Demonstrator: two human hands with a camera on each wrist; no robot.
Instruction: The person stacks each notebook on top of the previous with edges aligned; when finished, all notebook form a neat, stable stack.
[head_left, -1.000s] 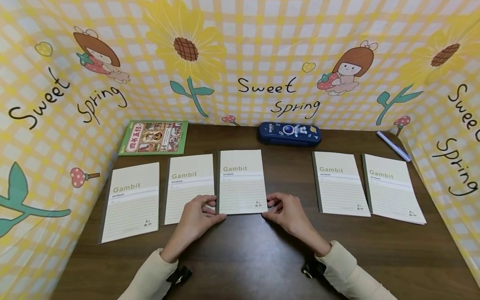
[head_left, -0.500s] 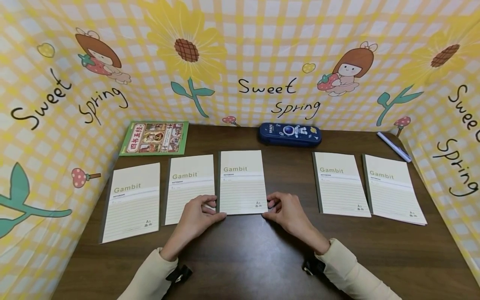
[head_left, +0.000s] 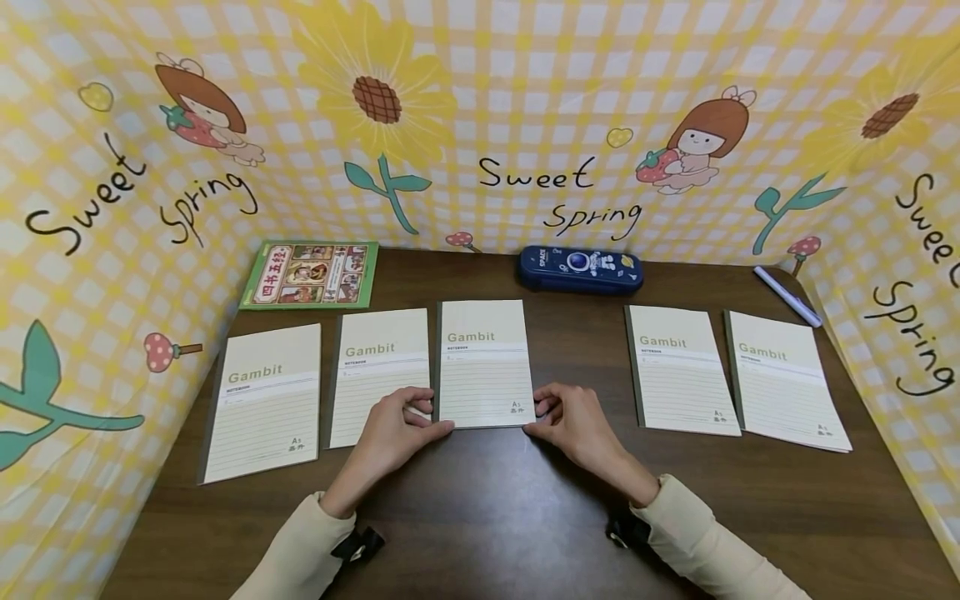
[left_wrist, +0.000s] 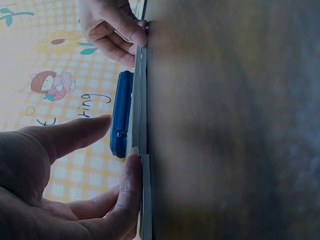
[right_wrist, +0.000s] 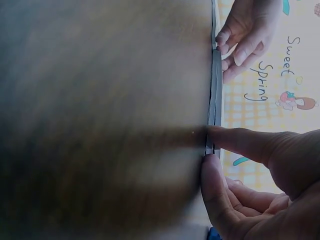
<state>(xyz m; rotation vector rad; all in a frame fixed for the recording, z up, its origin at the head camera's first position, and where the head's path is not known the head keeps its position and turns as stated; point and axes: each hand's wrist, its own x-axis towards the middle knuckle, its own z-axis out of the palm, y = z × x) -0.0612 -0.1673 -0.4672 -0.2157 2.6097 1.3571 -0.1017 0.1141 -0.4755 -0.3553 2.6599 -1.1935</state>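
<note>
Head view: middle notebook [head_left: 483,371] flat on brown bench [head_left: 480,517], between both hands, "Gambit" print facing the wearer.
Left hand [head_left: 396,432]: at middle notebook's lower left corner; fingers bent, touching the spine side; thumb clear of the notebook in left wrist view; not gripping, loose.
Right hand [head_left: 581,429]: at lower right corner; thumb tip on near edge, fingers at right side; pinching or just touching, can't tell.
Middle notebook edge: two layers visible, right wrist view.
Second-left notebook [head_left: 382,354]: just beside middle one, lower right part covered by left hand.
Far-left notebook [head_left: 262,408]: slightly tilted, same cover.
Inner right notebook [head_left: 684,375]: well apart from the middle one.
Far-right notebook [head_left: 787,383]: just beside inner right one.
Picture book [head_left: 309,275]: green border, back left.
Pencil case [head_left: 581,271]: dark blue, "SPACE" print, at back.
Pen [head_left: 787,297]: pale lilac, diagonal, back right corner.
Cloth [head_left: 525,92]: yellow check, sunflowers, three sides.
Sleeves [head_left: 300,546]: cream, both arms.
</note>
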